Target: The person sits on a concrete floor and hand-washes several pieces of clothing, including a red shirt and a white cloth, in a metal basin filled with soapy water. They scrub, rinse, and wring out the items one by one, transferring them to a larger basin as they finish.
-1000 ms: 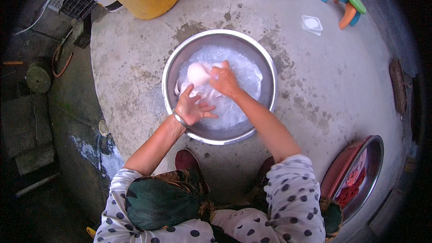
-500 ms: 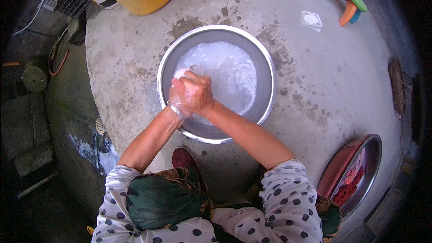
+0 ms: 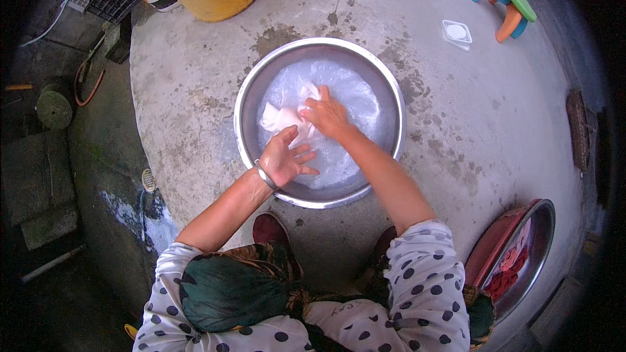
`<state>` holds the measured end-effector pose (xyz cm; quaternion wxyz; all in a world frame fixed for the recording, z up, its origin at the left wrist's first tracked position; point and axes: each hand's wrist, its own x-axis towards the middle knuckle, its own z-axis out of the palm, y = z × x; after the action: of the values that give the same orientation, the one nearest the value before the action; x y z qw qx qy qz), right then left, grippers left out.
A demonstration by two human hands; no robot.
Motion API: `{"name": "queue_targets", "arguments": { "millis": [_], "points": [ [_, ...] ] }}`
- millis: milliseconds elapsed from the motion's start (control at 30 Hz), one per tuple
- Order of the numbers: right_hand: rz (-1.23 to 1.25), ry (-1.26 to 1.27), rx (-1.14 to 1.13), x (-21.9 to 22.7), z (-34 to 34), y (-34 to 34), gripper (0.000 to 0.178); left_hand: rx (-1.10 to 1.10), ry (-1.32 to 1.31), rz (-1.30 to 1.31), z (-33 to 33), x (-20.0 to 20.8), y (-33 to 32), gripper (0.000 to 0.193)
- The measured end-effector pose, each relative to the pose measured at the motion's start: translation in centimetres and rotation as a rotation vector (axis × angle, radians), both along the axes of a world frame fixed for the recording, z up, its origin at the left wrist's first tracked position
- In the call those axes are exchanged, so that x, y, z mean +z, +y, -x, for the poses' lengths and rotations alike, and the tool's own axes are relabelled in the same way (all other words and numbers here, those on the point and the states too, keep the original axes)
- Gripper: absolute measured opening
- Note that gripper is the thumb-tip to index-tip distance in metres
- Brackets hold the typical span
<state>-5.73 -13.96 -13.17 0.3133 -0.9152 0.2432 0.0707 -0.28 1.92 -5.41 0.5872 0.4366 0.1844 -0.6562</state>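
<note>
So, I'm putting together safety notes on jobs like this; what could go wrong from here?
The sudsy water could slop over the rim of the basin onto the floor, perhaps making it slippery near the shoes. The pale cloth might slide free, since only the right hand seems to grip it while the left hand is open. The bracelet on the left wrist might snag the cloth.

White sleeves (image 3: 425, 277) with black dots, silver bangle (image 3: 265, 175); dark green legwear (image 3: 233, 285), maroon shoes (image 3: 269, 227)
</note>
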Motion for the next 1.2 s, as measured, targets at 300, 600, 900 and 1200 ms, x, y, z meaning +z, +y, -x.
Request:
{"name": "queue_targets", "arguments": {
  "millis": [300,600,900,1200],
  "points": [
    [-0.382,-0.225,-0.148,0.7,0.8,0.9,0.031,0.169,0.383,-0.096,-0.5,-1.5,-1.0,0.083],
    [-0.89,-0.615,-0.097,12.2,3.1,5.8,0.013,-0.095,0.434,0.607,-3.8,-4.9,0.8,0.051],
    [-0.392,-0.614,-0.341,7.1,1.0,2.8,0.02,-0.378,-0.135,0.42,-3.6,0.8,0.0,0.087],
    [-1.252,-0.617,-0.501,5.5,0.5,1.1,0.088,-0.032,0.145,0.514,-1.9,0.3,-1.3,0.036]
  ]
}}
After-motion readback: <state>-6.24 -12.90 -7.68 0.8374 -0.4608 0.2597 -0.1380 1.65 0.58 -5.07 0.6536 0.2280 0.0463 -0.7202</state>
